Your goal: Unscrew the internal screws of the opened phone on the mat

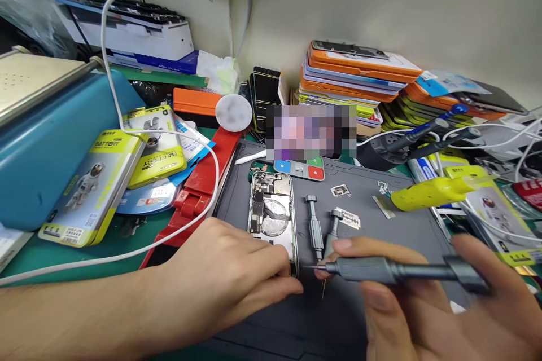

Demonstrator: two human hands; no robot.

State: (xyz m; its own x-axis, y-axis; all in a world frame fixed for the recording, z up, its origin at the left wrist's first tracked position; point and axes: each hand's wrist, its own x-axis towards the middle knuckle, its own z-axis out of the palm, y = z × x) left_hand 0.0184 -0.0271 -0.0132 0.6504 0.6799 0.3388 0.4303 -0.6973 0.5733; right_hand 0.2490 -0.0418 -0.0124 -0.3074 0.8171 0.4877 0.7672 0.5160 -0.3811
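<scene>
An opened phone (272,208) with bare circuitry and a round coil lies on the dark grey mat (271,327). My left hand (237,271) is closed around its lower end, fingertips at the bottom edge. My right hand (406,293) grips a grey screwdriver (381,269) held nearly level, its tip pointing left, just right of the phone. Two more grey screwdrivers, one upright on the mat (314,228) and one partly behind my right fingers (334,228), lie between the phone and a razor blade (350,219).
A red, blue and green tray (299,168) sits beyond the phone. Yellow battery boxes (99,186) and a white cable (217,169) are at left. A yellow bottle (432,194) lies at right, near a tool holder (379,151). Orange boxes (359,70) stand stacked behind.
</scene>
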